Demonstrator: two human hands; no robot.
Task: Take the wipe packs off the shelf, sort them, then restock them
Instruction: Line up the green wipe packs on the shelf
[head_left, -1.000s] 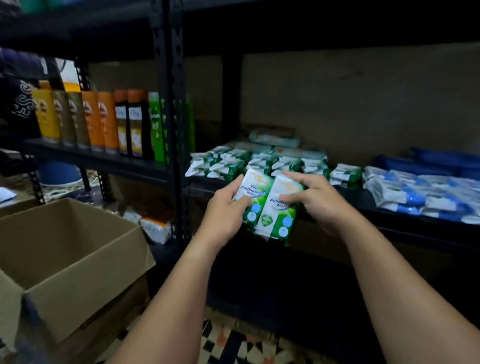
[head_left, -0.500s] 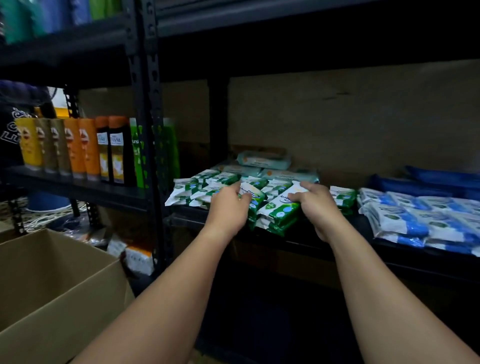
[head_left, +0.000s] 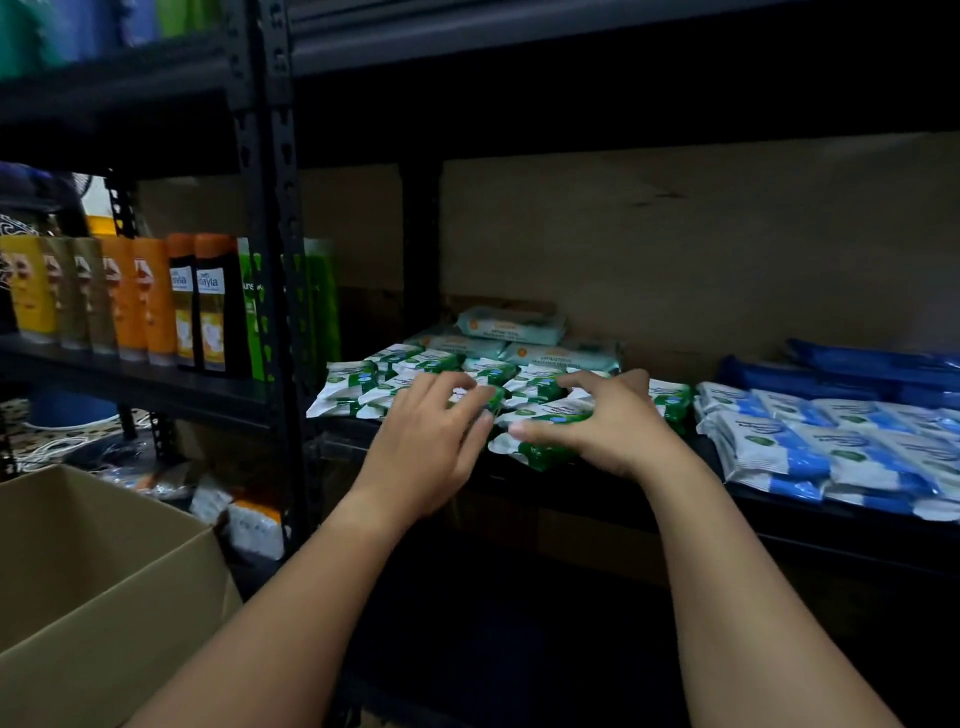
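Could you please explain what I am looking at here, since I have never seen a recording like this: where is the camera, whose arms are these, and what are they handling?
No machine is involved: a person wears one wide-angle camera on the head, looking forward and down, so the two bare arms are their own. The left hand and the right hand both reach onto a dark metal shelf. They rest on the green-and-white wipe packs lying there; the right hand's thumb and fingers curl around the front pack, while the left hand's fingers seem only to touch the packs. Behind lie pale teal packs, and to the right, blue-and-white packs. Further left stands a row of bottles, and an open cardboard box sits at lower left.
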